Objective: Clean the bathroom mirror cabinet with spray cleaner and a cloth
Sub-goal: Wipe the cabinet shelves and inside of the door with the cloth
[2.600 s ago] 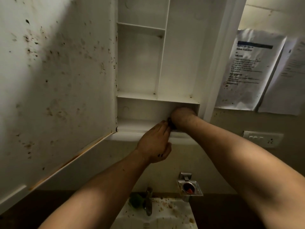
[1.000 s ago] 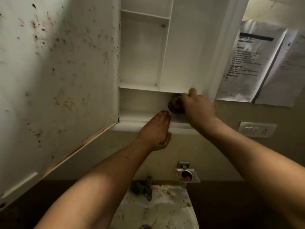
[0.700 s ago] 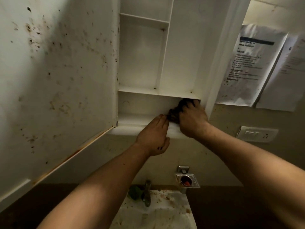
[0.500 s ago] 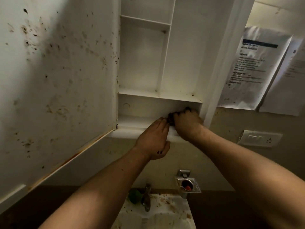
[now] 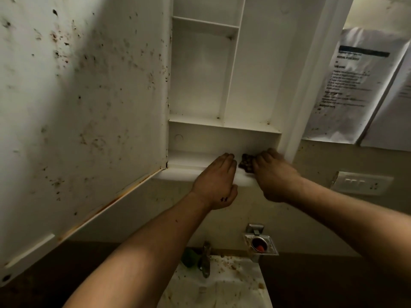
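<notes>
As the cabinet stands open, door (image 5: pixel 77 107): swung out to the left, inner face speckled with dark brown spots, rusty streak along its lower edge.
Green object (image 5: pixel 189 258): on the sink's back rim, just left of the tap; too dim to tell what it is.
Tap (image 5: pixel 205 258): metal, upright at the back of the sink.
Left hand (image 5: pixel 216 181): palm down, fingers straight and together, resting flat on the front lip of the bottom shelf; holds nothing.
Sink (image 5: pixel 233 290): white, below the cabinet, brown crumbs scattered over it.
Cloth (image 5: pixel 245 163): dark brown wad on the bottom shelf, between the two hands, just right of the left fingertips.
Cabinet (image 5: pixel 255 63): white interior, shelves and one upright divider, small dark specks in the corners.
Metal holder (image 5: pixel 260 244): fixed to the wall above the sink, something red inside.
Right hand (image 5: pixel 275 176): fingers curled round the cloth, pressing it onto the shelf at the right end.
Hands: close together, not touching.
Papers (image 5: pixel 351 85): printed sheets on the wall right of the cabinet, text unreadable.
Switch plate (image 5: pixel 360 182): white, on the wall under the papers.
</notes>
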